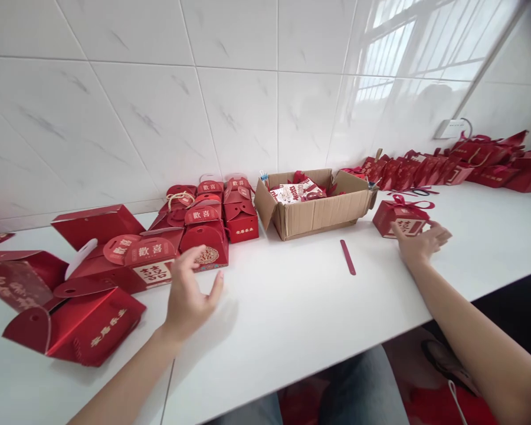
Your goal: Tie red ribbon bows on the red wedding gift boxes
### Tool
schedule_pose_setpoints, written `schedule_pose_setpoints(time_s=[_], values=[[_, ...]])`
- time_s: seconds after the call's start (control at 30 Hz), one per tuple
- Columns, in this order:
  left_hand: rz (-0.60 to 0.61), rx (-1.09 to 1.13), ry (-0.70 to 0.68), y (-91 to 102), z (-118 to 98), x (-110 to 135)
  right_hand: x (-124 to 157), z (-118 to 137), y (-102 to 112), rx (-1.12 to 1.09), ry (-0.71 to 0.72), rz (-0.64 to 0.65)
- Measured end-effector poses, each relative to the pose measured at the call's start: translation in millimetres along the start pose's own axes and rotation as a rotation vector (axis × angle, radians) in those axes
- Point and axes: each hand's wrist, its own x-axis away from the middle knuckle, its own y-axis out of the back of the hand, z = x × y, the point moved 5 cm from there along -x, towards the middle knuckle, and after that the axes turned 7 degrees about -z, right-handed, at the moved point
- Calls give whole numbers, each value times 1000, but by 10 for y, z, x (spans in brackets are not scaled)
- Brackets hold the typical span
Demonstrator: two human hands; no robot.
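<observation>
My left hand is raised over the white table, empty, with thumb and fingers apart. It is nearest to a red gift box with a round gold pattern, partly behind the fingertips. At the right, my right hand is at the front of a small red gift box tied with a red ribbon bow. Its thumb and fingers are spread across the box's near side; whether they touch it I cannot tell. The box stands upright on the table.
Several red gift boxes stand at the left, one with its flaps up. A cardboard box holds printed pieces and red material. A dark red strip lies mid-table. Red boxes line the wall below a power socket.
</observation>
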Motion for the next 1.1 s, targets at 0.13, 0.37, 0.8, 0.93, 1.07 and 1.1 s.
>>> schedule_pose_setpoints(time_s=[0.13, 0.37, 0.8, 0.93, 1.07, 1.1], values=[[-341, -208, -49, 556, 116, -135, 3, -6, -62, 26, 41, 153], [-380, -535, 111, 1175, 569, 92, 98, -2, -360, 166, 279, 431], [-315, -512, 755, 1459, 894, 543, 27, -148, -437, 265, 248, 476], [-292, -566, 812, 1485, 891, 465, 39, -132, -412, 257, 235, 462], [-278, -637, 856, 1587, 887, 448, 38, -116, -389, 242, 210, 446], [-260, -649, 850, 1605, 888, 458, 37, -114, -384, 238, 204, 441]])
